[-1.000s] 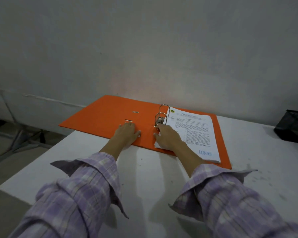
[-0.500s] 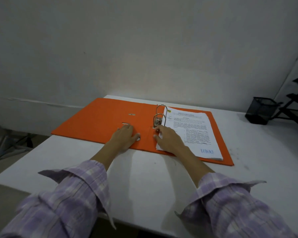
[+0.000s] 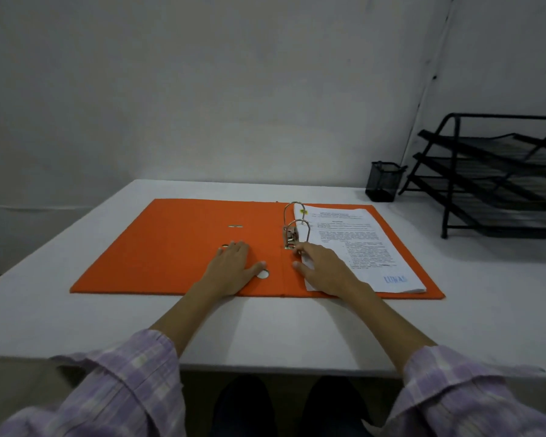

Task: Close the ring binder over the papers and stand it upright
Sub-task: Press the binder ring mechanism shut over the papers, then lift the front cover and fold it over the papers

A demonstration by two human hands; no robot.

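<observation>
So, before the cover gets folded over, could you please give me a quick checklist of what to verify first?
1. Rings closed through the papers: they look closed, but cannot tell for sure.
2. Papers lying flat inside the binder edges: ok.
3. Left cover free to swing: not ok, the left hand lies flat on it, near the spine.
4. Right hand clear of the closing path: not ok, it rests on the papers with fingers at the lever.
5. Table space to stand the binder: ok, the pen cup and tray rack sit apart at the far right.
</observation>
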